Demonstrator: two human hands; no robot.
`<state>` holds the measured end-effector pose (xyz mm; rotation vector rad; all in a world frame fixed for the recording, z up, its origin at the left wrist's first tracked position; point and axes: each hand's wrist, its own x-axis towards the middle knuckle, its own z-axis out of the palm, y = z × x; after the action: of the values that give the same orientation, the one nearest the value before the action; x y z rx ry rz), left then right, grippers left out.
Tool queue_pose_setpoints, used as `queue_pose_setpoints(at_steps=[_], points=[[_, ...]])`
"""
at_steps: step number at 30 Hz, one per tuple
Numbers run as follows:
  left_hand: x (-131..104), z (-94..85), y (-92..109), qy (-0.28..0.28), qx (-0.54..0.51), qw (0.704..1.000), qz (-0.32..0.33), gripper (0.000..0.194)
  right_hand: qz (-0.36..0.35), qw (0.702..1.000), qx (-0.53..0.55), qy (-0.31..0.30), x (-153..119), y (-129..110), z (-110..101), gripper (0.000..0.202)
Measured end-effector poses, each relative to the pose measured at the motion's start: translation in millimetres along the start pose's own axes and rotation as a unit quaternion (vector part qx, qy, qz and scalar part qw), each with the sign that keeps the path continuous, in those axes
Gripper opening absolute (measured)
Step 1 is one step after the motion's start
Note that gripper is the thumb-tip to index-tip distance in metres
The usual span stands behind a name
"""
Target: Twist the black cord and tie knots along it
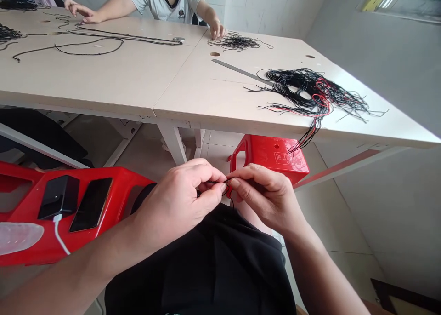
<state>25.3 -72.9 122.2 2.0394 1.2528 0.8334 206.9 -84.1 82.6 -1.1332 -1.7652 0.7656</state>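
Above my lap, my left hand (189, 191) pinches a thin black cord (227, 182) between thumb and forefinger. My right hand (267, 195) grips the same cord a short way to the right, its fingertips almost meeting those of the left. A small curve of the cord hangs below the fingertips. Most of what lies inside the left hand is hidden by its fingers. Beyond my hands, a tangled bundle of black cords (292, 87) with some red strands lies on the table, several ends drooping over the front edge.
On the pale table (124, 80) lie a metal ruler (237, 69), a smaller cord pile (237, 41) and long black cords (138, 37). A person in a light shirt (168, 4) reaches over its far side. A red stool (279, 156) stands beneath; another at left holds a phone (91, 204) and a black box (60, 195).
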Motion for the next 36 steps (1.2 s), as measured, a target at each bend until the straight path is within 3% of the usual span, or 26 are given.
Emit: queue_pose_setpoints(at_steps=[4, 8, 10, 13, 20, 24, 28, 33, 36], points=[[-0.1, -0.6, 1.2, 0.005, -0.011, 1.0, -0.019, 0.01, 0.034, 0.999, 0.04, 0.011, -2.2, 3.3, -0.4, 0.022], [0.5, 0.6, 0.7, 0.008, -0.006, 1.0, -0.008, 0.012, 0.003, 0.999, 0.03, 0.014, -3.3, 6.4, 1.0, 0.018], [0.9, 2.1, 0.4, 0.014, 0.004, 1.0, 0.001, 0.012, -0.011, 0.996, 0.083, 0.005, -3.2, 6.4, 4.1, 0.029], [1.4, 4.1, 0.6, 0.031, 0.025, 0.999, 0.018, 0.012, 0.033, 0.984, 0.175, 0.007, -1.9, 4.5, 9.7, 0.019], [3.8, 2.0, 0.7, 0.02, 0.003, 1.0, 0.001, 0.013, 0.082, 0.994, 0.042, 0.057, -0.1, -2.2, 9.7, 0.018], [3.5, 1.7, -0.5, 0.024, 0.008, 1.0, 0.015, 0.016, 0.148, 0.984, 0.083, 0.049, -1.5, -2.8, 13.1, 0.018], [0.9, 5.7, -3.5, 0.042, 0.021, 0.998, 0.05, 0.016, 0.225, 0.944, 0.236, 0.052, -3.2, 2.5, 21.7, 0.022], [-0.5, 8.6, -9.0, 0.037, 0.0, 0.997, 0.069, 0.013, 0.296, 0.849, 0.438, 0.006, -0.1, 4.9, 23.5, 0.024], [0.9, 8.1, -10.6, 0.037, 0.003, 0.998, 0.055, 0.015, 0.302, 0.842, 0.448, -0.011, 2.1, 3.4, 20.2, 0.02]])
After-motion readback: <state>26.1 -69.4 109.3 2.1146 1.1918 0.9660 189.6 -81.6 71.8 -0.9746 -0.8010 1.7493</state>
